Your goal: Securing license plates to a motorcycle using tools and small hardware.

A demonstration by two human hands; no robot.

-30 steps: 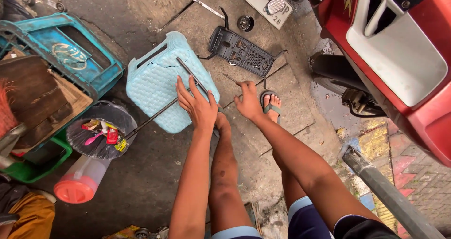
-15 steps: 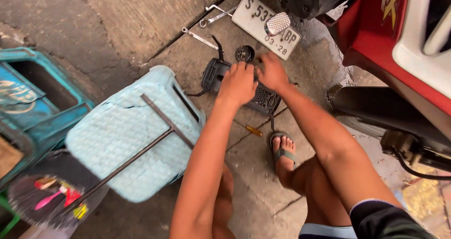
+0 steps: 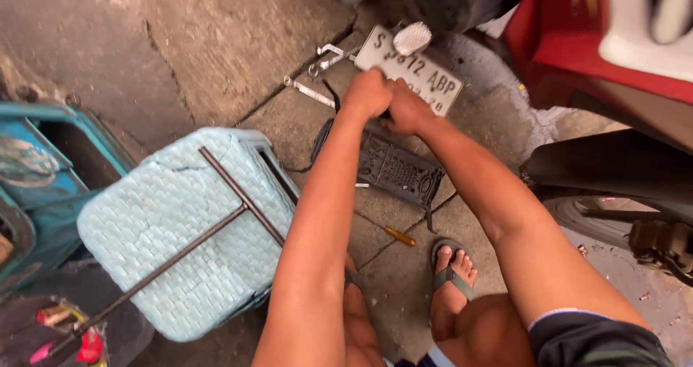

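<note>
2 bare arms run out from us over the concrete floor, past our sandalled foot and a small yellow-handled screwdriver lying just beside it, within easy reach. To our left stands a pale blue woven stool with a dark T-shaped bar laid across its top, kept off the ground. Farther out, a black plastic panel lies flat on the floor beneath our forearms. Beyond it our left hand and right hand meet, touching, both curled in a closed grip around 1 small dark part that the fingers mostly hide; we cannot tell what it is. It sits just above the panel's far edge, close beside a white number plate. Farthest off lie a few loose metal tools and the red motorbike body.
</note>
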